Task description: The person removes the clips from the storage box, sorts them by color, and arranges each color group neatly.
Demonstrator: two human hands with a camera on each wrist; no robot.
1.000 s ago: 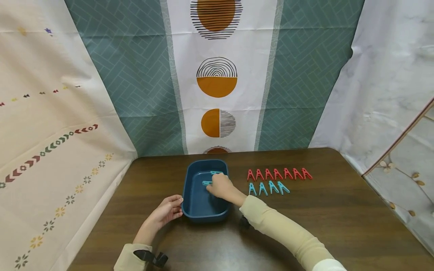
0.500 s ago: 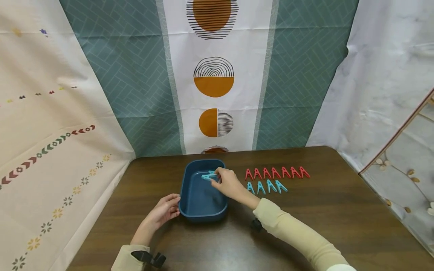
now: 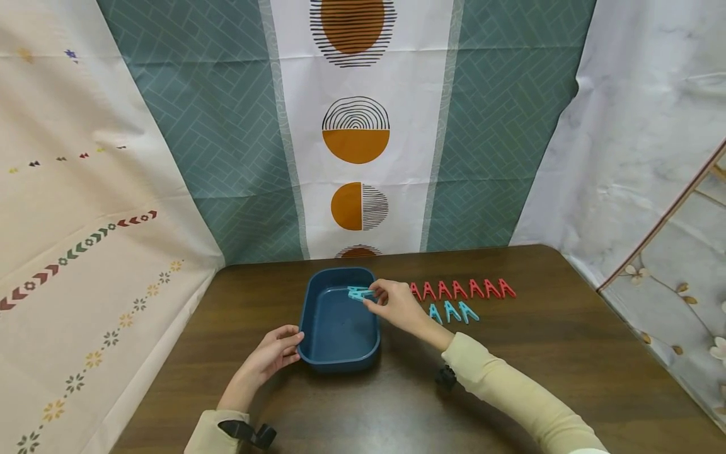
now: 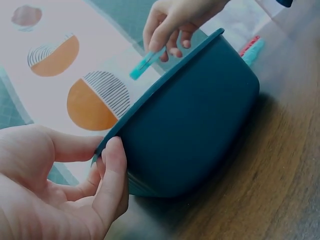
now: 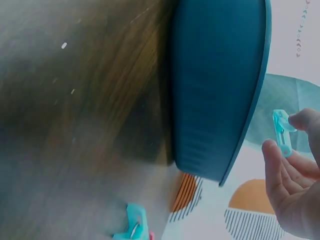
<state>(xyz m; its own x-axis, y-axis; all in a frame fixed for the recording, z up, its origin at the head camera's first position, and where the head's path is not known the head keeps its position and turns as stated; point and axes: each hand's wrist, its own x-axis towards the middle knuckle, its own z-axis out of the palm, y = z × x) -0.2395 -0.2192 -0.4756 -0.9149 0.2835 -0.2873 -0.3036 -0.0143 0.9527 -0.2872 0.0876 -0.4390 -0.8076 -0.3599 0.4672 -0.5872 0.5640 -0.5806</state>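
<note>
My left hand [image 3: 274, 353] grips the near left rim of a dark blue plastic bin [image 3: 340, 364], thumb on one side and fingers on the other, as the left wrist view shows. A light blue clothespin [image 5: 282, 132] is pinched between the thumb and fingertips of my right hand [image 3: 399, 306]. In the head view this clothespin points left and overlaps the bin's far right part. The left wrist view has it above the rim. The bin's floor is partly visible; its far right corner is covered by the right hand.
Right of the bin, several red clothespins [image 3: 459, 290] lie in a row on the brown wooden table [image 3: 544, 353]. Nearer stands a shorter row of light blue clothespins [image 3: 450, 311], its left end hidden behind the right hand. Patterned cloth [image 3: 227, 157] hangs at the table's back edge.
My right hand has drawn back to the right and slightly up from over the bin, carrying the light blue clothespin. The left hand keeps its grip. The head view has shifted slightly.
</note>
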